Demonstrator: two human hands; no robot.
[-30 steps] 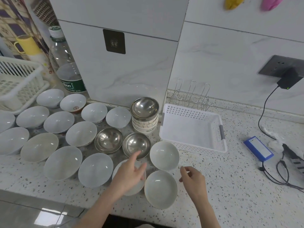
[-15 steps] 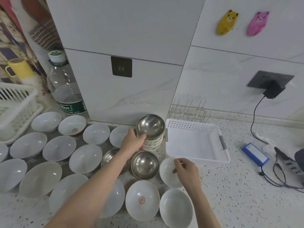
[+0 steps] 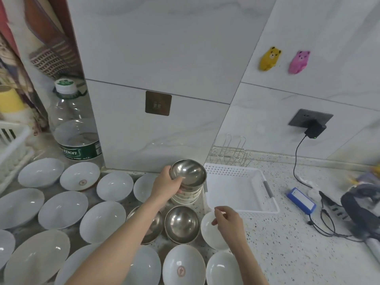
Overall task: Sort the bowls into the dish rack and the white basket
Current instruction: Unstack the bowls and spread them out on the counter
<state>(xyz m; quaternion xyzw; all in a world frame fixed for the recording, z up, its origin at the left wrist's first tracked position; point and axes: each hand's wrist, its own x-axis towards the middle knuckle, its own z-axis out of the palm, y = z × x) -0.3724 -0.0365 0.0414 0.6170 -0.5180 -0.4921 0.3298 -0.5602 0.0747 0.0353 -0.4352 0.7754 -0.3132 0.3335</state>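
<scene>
Steel bowl (image 3: 188, 172) atop small stack (image 3: 188, 194), beside white basket (image 3: 236, 187); left hand (image 3: 167, 183) gripping its rim. Right hand (image 3: 227, 220) loosely curled, empty, above white bowl (image 3: 211, 233). Risk: lift drags stack over.

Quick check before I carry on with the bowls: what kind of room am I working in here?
Most likely a home kitchen: a speckled stone countertop against marble-look wall tiles, covered in white bowls and steel bowls, with a wire dish rack behind a white basket.
</scene>
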